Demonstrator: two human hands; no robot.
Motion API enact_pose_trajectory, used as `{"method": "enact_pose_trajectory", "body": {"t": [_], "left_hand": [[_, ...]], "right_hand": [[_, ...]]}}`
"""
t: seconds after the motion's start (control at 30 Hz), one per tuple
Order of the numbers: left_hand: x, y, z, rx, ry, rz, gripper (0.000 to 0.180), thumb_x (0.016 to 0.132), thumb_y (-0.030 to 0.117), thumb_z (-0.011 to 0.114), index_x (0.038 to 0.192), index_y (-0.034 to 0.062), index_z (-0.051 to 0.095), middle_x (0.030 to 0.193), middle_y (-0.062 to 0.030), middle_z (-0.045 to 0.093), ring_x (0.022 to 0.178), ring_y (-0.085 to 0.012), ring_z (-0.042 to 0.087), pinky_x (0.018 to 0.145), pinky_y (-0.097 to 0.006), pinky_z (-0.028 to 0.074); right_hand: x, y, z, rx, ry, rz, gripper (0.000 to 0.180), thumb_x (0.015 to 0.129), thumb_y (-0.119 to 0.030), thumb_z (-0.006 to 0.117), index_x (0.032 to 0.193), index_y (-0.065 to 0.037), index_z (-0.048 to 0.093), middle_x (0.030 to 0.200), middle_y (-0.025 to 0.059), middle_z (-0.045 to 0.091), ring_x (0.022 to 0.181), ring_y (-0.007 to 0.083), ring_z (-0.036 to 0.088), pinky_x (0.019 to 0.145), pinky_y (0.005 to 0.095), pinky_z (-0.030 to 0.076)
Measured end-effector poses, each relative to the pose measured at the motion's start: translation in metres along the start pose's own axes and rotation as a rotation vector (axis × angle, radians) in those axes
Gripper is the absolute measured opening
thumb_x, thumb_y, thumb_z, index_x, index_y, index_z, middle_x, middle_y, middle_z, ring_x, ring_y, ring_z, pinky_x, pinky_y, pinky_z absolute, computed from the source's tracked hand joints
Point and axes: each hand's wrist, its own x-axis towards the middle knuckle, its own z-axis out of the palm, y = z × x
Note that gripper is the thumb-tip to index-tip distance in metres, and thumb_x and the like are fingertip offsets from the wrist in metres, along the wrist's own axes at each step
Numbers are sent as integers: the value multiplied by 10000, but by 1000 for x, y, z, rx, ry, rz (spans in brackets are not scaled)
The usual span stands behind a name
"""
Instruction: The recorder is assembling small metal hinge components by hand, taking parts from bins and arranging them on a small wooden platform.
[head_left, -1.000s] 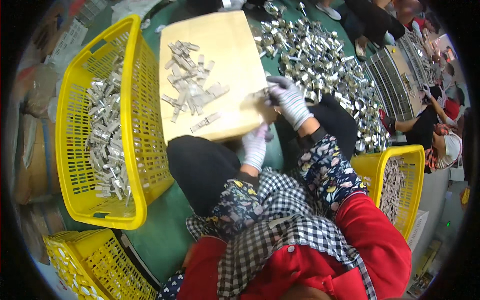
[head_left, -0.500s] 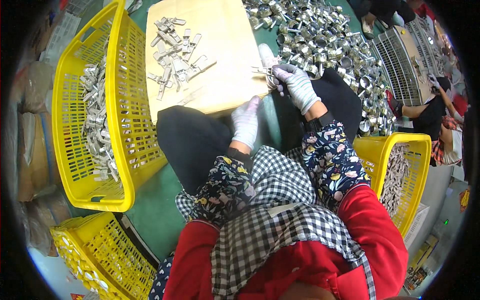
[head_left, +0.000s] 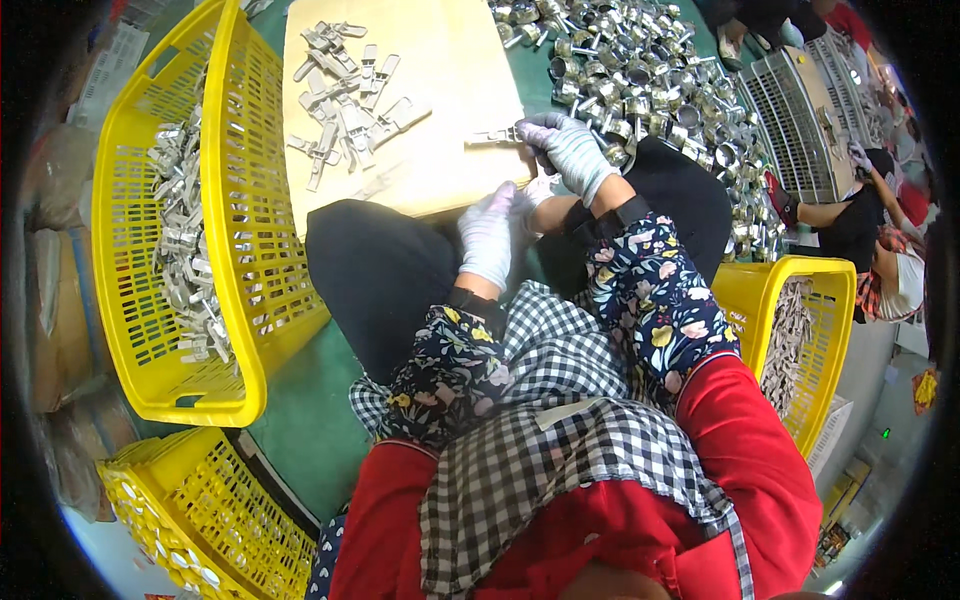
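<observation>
My right hand (head_left: 568,150), in a pale striped glove, is closed on one end of a flat metal clip (head_left: 492,137). The clip's free end points left over the right part of a tan board (head_left: 460,60). My left hand (head_left: 487,240), gloved too, is below the board's near edge, with its fingers drawn together. What it holds, if anything, is hidden, and its fingertips are slightly blurred. Several similar metal clips (head_left: 355,125) lie in a loose pile on the board's left half. A pale shape, partly covered by my right wrist, shows between my hands.
A yellow basket (head_left: 250,200) of metal clips stands left; another yellow basket (head_left: 838,385) of small parts stands right. Round metal cups with stems (head_left: 640,75) cover the far right. Stacked yellow baskets (head_left: 205,500) are lower left. Another person's gloved hand (head_left: 860,157) shows far right.
My right hand has moved left with the clip, which now reaches further over the board. My left hand has shifted slightly toward the board's edge. The view has tilted a little.
</observation>
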Motion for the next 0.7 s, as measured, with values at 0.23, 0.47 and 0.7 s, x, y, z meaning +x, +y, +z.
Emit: {"method": "enact_pose_trajectory", "body": {"t": [0.23,0.47,0.7], "left_hand": [[0,3,0,3,22,-22,267,821,224,647,879,-36,635,831,-118,655,756,-201,615,733,-305,481],[7,-6,-5,4,-9,7,266,830,221,631,876,-41,640,841,-133,659,761,-214,617,746,-317,481],[5,-3,-4,19,-15,22,274,832,209,625,892,-58,638,862,-146,662,781,-225,625,773,-318,484]], "right_hand": [[4,7,-7,-29,-43,47,230,839,-198,621,953,1,616,619,27,586,435,60,434,398,201,321],[3,12,-7,-64,-46,6,235,833,-204,628,945,2,630,609,23,581,437,60,441,395,202,332],[9,15,-6,-157,-32,-43,240,814,-194,628,962,-7,641,643,22,592,449,57,438,401,201,338]]}}
